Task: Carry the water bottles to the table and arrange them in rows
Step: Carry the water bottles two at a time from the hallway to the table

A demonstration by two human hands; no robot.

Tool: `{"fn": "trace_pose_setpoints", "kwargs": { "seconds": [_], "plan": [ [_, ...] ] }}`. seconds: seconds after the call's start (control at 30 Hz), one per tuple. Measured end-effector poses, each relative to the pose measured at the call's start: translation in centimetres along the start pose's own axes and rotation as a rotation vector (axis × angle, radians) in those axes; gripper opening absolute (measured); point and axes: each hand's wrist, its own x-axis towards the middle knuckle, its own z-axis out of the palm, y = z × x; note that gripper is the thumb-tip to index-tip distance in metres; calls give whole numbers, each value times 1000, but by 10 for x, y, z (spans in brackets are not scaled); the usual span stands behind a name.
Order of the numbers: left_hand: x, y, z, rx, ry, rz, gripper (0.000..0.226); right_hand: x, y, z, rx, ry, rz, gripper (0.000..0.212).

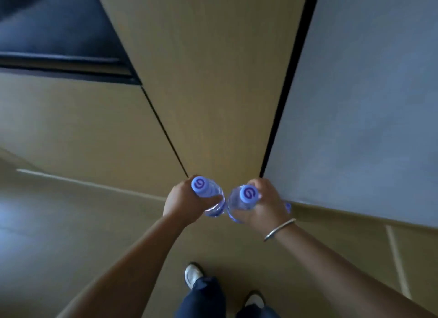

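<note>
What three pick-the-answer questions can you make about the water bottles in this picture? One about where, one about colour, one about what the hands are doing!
1. Where are the two bottles?
A. lying on the floor
B. held up in the hands
C. standing on a table

2. What colour are the caps?
A. purple
B. red
C. green

3. What are the hands doing?
A. hanging empty
B. pressing flat on the wall
C. gripping a bottle each

Answers:
1 B: the left bottle and right bottle are above the floor.
2 A: each cap is purple.
3 C: the left hand and right hand curl round the bottles.
</note>
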Motion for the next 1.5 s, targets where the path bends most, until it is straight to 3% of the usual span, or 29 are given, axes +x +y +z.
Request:
{"fn": "trace_pose_setpoints", "kwargs": {
  "seconds": [0.13, 0.23, 0.4, 0.67, 0.9, 1.07, 1.33, 1.5],
  "plan": [
    [-11, 1, -69, 27, 156, -57, 30, 31, -61, 4, 94, -191, -103, 37],
    [-12, -6, -117, 63, 258, -99, 34, 49, -109, 12, 107, -256, -94, 39],
    [-17, -38, -189, 51, 459, -159, 33, 80, -190, 35, 87, -350, -244, 44],
    [-45, -105, -303, 72, 711, -302, 37, 104, -314, 95, 148, -472, -398, 31],
    [-79, -178, -384, -38, 786, -287, 55, 102, -401, 177, 125, -571, -530, 42],
    [-102, -227, -421, -37, 860, -334, 17, 91, -460, 237, 105, -645, -646, 29],
    [-133, -285, -472, 38, 921, -484, 21, 78, -533, 312, 66, -745, -749, 27],
    [-129, -326, -501, -45, 948, -514, 17, 86, -563, 360, 57, -768, -783, 36]
  ]
}}
